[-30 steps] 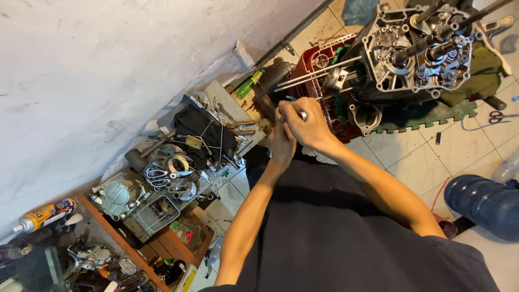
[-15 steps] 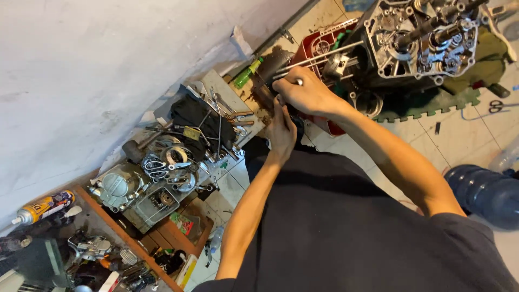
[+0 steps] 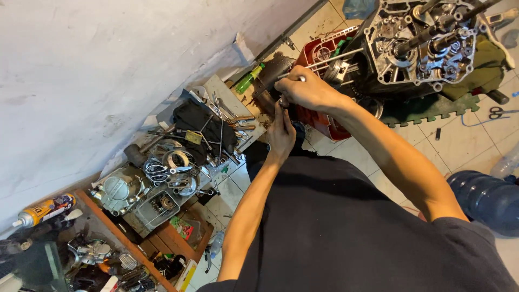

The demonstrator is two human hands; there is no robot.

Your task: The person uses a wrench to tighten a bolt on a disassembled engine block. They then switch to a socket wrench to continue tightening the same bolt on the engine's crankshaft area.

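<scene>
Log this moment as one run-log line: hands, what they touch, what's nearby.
left hand: touching small metal part | right hand: gripping thin metal tool | nearby: open engine case, red crate

Repair workshop, opened engine (image 3: 427,43), scattered wrenches (image 3: 216,127), tiled floor (image 3: 459,146)

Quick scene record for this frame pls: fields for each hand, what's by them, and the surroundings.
left hand: raised, fingertips at a small metal part just under the other hand; grip unclear
right hand: closed on a thin metal tool
near hands: open engine case, red crate, green bottle
left of hands: pile of wrenches and engine covers
floor: tiled; blue water jug on the right
</scene>
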